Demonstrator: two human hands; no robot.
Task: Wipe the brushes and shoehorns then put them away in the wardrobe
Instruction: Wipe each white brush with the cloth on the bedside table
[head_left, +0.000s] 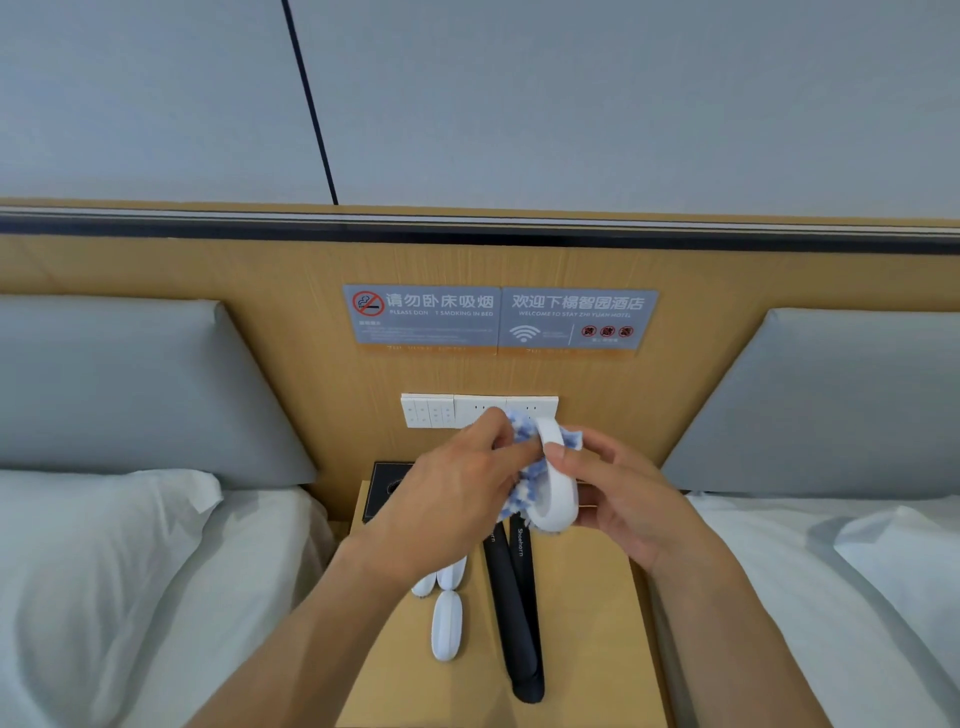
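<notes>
Two hands — left cloth, right white brush.

Left grey wall sign, mid-frame: "请勿卧床吸烟", "PLEASE DON'T SMOKING IN BED". Right grey wall sign beside it: "欢迎下榻智园酒店", "WELCOME TO STAY ZHI YUAN HOTEL". Black shoehorn, lower centre: "Shoehorn".

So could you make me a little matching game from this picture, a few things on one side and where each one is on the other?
Things:
1. white oval plastic brush
2. blue and white checked cloth
3. two long black shoehorns
4. grey no-smoking sign

Places:
A. fixed on the wooden headboard panel
B. lying side by side on the wooden nightstand
C. pinched by the right hand
D. bunched in the left hand

Pairs: 1-C, 2-D, 3-B, 4-A
</notes>
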